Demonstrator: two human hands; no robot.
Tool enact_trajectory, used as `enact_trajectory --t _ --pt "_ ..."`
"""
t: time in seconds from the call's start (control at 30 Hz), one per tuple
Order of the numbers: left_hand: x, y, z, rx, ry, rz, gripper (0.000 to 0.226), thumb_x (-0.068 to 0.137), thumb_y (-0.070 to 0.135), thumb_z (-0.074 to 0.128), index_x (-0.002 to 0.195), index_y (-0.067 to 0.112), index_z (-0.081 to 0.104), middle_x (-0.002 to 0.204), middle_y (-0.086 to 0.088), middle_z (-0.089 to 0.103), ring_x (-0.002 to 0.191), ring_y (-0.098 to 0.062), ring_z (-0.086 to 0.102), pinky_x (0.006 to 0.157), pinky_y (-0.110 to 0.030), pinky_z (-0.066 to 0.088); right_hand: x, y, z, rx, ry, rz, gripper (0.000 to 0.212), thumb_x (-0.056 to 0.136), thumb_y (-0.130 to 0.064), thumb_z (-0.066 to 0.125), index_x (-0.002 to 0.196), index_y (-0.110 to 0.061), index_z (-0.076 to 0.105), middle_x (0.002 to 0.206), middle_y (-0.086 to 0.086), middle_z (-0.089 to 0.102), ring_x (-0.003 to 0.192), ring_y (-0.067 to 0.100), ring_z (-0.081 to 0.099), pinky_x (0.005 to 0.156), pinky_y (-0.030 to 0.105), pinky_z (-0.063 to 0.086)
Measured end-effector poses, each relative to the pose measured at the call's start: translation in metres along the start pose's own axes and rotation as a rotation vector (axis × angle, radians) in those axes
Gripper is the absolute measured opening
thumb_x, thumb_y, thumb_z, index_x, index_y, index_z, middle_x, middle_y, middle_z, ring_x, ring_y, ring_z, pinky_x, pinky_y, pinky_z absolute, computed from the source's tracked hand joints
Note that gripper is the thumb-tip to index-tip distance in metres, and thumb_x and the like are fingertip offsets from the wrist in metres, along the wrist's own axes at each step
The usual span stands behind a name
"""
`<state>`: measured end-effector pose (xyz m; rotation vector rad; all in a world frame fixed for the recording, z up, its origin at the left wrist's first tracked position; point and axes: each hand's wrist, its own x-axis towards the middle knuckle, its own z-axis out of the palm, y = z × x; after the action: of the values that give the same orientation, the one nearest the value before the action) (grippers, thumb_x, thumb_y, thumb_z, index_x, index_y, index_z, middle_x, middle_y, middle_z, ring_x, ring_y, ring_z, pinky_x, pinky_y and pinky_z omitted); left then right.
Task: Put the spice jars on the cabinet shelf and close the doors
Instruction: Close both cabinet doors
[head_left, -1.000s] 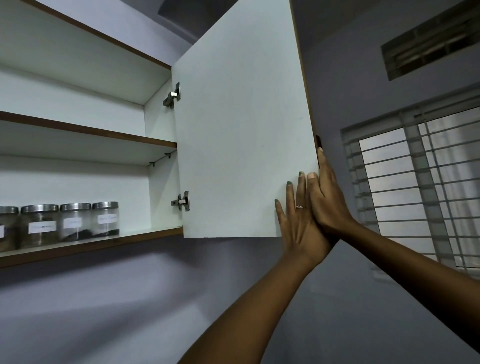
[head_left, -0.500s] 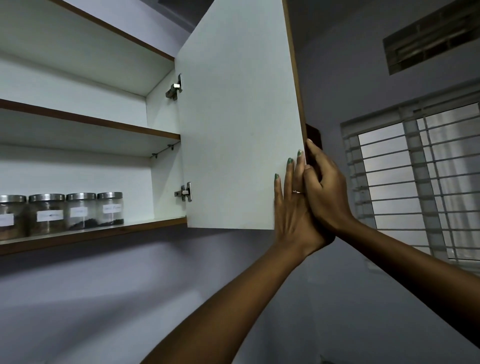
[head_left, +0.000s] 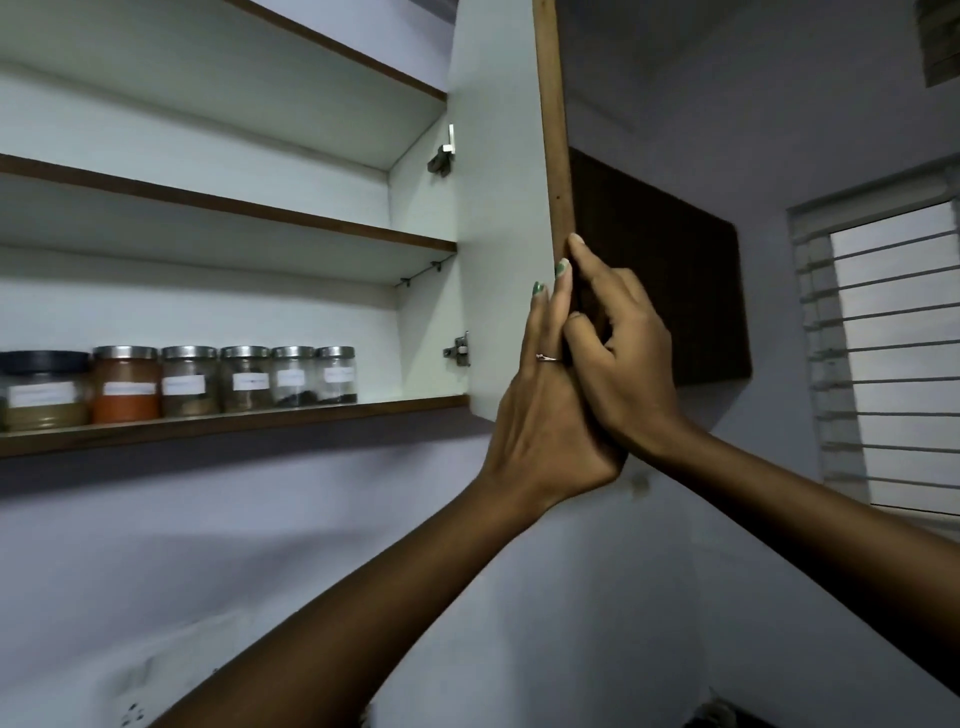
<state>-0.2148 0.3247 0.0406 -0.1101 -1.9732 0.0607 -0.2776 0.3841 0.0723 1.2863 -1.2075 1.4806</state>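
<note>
Your left hand (head_left: 545, 395) presses flat on the door (head_left: 498, 208) while your right hand (head_left: 623, 358) curls round its edge, palms hidden. Left of them, spice jars (head_left: 187, 382) line the shelf (head_left: 234, 423), labels unreadable.

Both arms reach upward; left hand (head_left: 540, 395) flat, fingers straight, right hand (head_left: 623, 358) apparently curled, pressed together.

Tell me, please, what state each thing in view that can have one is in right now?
cabinet door: part open, edge toward the camera
spice jars: lidded, upright in a row on the bottom shelf
left hand: fingers straight, flat on the door's white face
right hand: fingers on the door's brown outer side
</note>
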Motion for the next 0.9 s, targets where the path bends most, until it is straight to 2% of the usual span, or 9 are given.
enact_trajectory --t 0.07,0.17,0.27,0.33,0.43,0.53,0.67,0.8,0.9 --pt "-0.009 -0.014 -0.016 -0.059 0.056 0.013 0.099 0.071 0.022 0.070 0.148 0.000 0.012 0.158 -0.017 0.012 0.145 -0.029 0.020 0.112 -0.032 0.037 -0.003 -0.009 0.016 0.034 -0.026 0.011 0.056 0.092 -0.011 0.047 0.145 -0.025 0.034 0.113 -0.002 0.051 0.082 0.003 0.051 0.069 0.016 0.044" --pt "-0.028 -0.038 -0.050 0.018 0.039 0.014 0.102 0.074 0.018 0.071 0.150 0.004 0.004 0.160 -0.012 0.004 0.134 -0.020 0.043 0.094 -0.015 0.048 -0.012 -0.029 0.042 0.067 -0.104 -0.017 0.059 0.093 -0.014 0.049 0.147 -0.026 0.028 0.116 -0.002 0.046 0.092 0.007 0.051 0.071 0.015 0.044" --pt "-0.044 -0.051 -0.071 0.056 0.049 -0.043 0.118 0.076 0.006 0.069 0.142 0.026 -0.028 0.157 -0.013 0.020 0.106 -0.017 0.061 0.076 -0.028 0.057 -0.017 -0.048 0.068 0.123 -0.178 -0.029 0.063 0.091 -0.015 0.050 0.148 -0.026 0.025 0.125 0.001 0.044 0.104 0.011 0.048 0.076 0.013 0.039" --pt "-0.055 -0.061 -0.084 0.103 0.057 -0.059 0.124 0.077 -0.001 0.066 0.132 0.042 -0.038 0.157 -0.016 0.019 0.094 -0.023 0.065 0.068 -0.035 0.057 -0.020 -0.059 0.087 0.129 -0.213 -0.021 0.064 0.091 -0.015 0.049 0.148 -0.028 0.024 0.133 0.001 0.042 0.115 0.012 0.044 0.082 0.016 0.037" --pt "-0.073 -0.078 -0.107 0.150 0.045 -0.124 0.113 0.078 -0.007 0.063 0.145 0.033 -0.019 0.160 -0.010 -0.007 0.102 -0.029 0.063 0.080 -0.030 0.056 -0.026 -0.078 0.114 0.141 -0.281 -0.023 0.061 0.093 -0.018 0.046 0.148 -0.031 0.023 0.146 -0.001 0.034 0.129 0.015 0.037 0.092 0.023 0.036" --pt "-0.087 -0.101 -0.126 0.192 0.015 -0.228 0.084 0.082 -0.006 0.060 0.151 0.004 0.013 0.153 0.021 -0.023 0.123 -0.023 0.050 0.094 -0.018 0.046 -0.034 -0.091 0.140 0.161 -0.365 -0.043 0.056 0.096 -0.023 0.041 0.148 -0.032 0.021 0.155 -0.002 0.025 0.136 0.016 0.029 0.102 0.031 0.033" --pt "-0.097 -0.129 -0.148 0.312 -0.043 -0.265 0.065 0.084 -0.005 0.056 0.145 0.006 0.035 0.157 -0.002 -0.020 0.143 -0.022 0.022 0.106 -0.016 0.035 -0.045 -0.093 0.176 0.204 -0.468 -0.072 0.049 0.101 -0.028 0.029 0.149 -0.031 0.018 0.158 -0.006 0.017 0.142 0.013 0.020 0.112 0.044 0.029" --pt "-0.110 -0.159 -0.160 0.418 -0.099 -0.326 0.077 0.082 0.005 0.066 0.148 0.016 0.029 0.157 -0.004 -0.026 0.139 -0.031 0.035 0.099 -0.031 0.048 -0.055 -0.081 0.210 0.188 -0.569 -0.060 0.048 0.102 -0.034 0.024 0.149 -0.034 0.014 0.159 -0.009 0.011 0.146 0.017 0.010 0.115 0.046 0.020" --pt "-0.118 -0.182 -0.159 0.598 -0.165 -0.381 0.090 0.083 0.019 0.066 0.153 0.020 0.008 0.156 -0.010 -0.028 0.145 -0.034 0.019 0.100 -0.031 0.047 -0.062 -0.065 0.233 0.142 -0.594 -0.123 0.050 0.102 -0.033 0.027 0.149 -0.033 0.011 0.159 -0.007 0.012 0.146 0.015 0.010 0.113 0.044 0.021"
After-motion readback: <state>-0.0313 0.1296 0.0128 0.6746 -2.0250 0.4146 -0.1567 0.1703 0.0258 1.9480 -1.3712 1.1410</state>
